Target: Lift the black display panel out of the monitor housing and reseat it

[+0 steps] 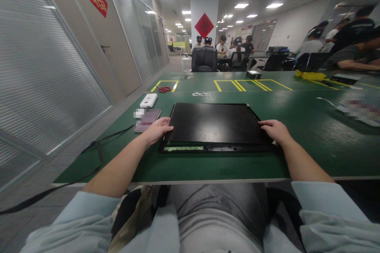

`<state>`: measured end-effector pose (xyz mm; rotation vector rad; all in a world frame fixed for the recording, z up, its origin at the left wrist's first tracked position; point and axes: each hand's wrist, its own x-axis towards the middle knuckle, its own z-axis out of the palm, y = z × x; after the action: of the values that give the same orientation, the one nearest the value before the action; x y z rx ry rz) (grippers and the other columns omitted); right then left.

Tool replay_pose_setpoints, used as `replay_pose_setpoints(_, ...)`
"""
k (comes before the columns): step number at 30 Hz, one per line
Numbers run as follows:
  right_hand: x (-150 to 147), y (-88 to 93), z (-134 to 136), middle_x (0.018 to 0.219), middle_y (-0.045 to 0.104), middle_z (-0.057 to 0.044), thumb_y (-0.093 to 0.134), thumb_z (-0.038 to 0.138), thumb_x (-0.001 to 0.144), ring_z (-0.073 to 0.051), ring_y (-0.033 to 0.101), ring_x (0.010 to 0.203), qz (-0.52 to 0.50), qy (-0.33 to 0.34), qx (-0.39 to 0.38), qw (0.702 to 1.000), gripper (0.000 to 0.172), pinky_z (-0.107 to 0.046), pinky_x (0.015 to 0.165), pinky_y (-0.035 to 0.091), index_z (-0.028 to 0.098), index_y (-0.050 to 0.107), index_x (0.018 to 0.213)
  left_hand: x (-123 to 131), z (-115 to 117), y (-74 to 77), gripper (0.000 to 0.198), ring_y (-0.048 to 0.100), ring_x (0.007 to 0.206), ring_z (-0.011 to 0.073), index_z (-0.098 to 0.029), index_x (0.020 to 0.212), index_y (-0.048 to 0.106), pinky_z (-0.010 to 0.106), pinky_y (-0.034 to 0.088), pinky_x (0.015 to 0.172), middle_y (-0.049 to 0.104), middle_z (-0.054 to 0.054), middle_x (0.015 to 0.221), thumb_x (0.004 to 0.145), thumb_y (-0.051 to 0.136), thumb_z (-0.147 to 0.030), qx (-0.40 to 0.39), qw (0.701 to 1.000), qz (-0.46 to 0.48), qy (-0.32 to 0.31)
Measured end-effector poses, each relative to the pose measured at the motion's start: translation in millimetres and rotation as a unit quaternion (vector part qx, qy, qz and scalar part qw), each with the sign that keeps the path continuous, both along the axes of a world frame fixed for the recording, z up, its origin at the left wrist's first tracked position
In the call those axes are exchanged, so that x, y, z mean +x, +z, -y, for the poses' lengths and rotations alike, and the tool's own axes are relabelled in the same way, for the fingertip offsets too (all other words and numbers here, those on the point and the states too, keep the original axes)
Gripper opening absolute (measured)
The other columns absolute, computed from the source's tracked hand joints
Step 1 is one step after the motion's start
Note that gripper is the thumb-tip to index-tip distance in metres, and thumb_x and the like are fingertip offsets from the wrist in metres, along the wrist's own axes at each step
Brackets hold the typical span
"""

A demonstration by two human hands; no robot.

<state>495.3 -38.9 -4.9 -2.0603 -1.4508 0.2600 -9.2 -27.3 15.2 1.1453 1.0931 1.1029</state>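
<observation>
A dark, flat LCD panel [215, 123] lies slightly askew over a black frame [252, 148], whose near edge shows a green strip [184, 148]. My left hand [158, 129] grips the panel's left edge, thumb on top and fingers at the side. At the right edge, my right hand [276, 130] pinches the rim between thumb and fingers. Whether those right fingers hold the panel, the frame or both is hard to make out. The panel's near edge sits back from the frame's near edge, leaving the strip uncovered.
On the green table [208, 170], a phone [147, 120] and white power bank [148, 101] lie left, with a black strap [101, 146]. Red-handled scissors [164, 89], small white pieces [202, 94], a black box [253, 74] and yellow tray [310, 75] lie farther back. People sit beyond.
</observation>
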Motion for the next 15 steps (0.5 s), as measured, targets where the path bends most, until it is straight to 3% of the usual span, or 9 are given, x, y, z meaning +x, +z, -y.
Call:
replay_pose_setpoints(6, -1.1, 0.6, 1.7, 0.074, 0.075, -0.005, 0.066, 0.022, 0.074, -0.022, 0.069, 0.069, -0.014, -0.005, -0.001, 1.0, 0.03, -0.033, 0.067, 0.054, 0.021, 0.086, 0.096, 0.4, 0.7, 1.2, 0.049, 0.073, 0.114, 0.0291, -0.016, 0.099, 0.07, 0.044, 0.053, 0.106, 0.079, 0.009, 0.105, 0.055, 0.092, -0.009, 0.012, 1.0, -0.003, 0.0)
replay_pose_setpoints(15, -2.7, 3.8, 1.9, 0.078, 0.077, -0.007, 0.066, 0.019, 0.073, -0.024, 0.072, 0.076, -0.027, -0.004, 0.002, 1.0, 0.026, -0.034, 0.073, 0.056, 0.021, 0.086, 0.09, 4.6, 1.5, 6.2, 0.058, 0.07, 0.123, 0.0343, -0.017, 0.106, 0.075, 0.048, 0.051, 0.11, 0.08, 0.012, 0.116, 0.053, 0.096, -0.026, 0.058, 0.998, -0.012, 0.018)
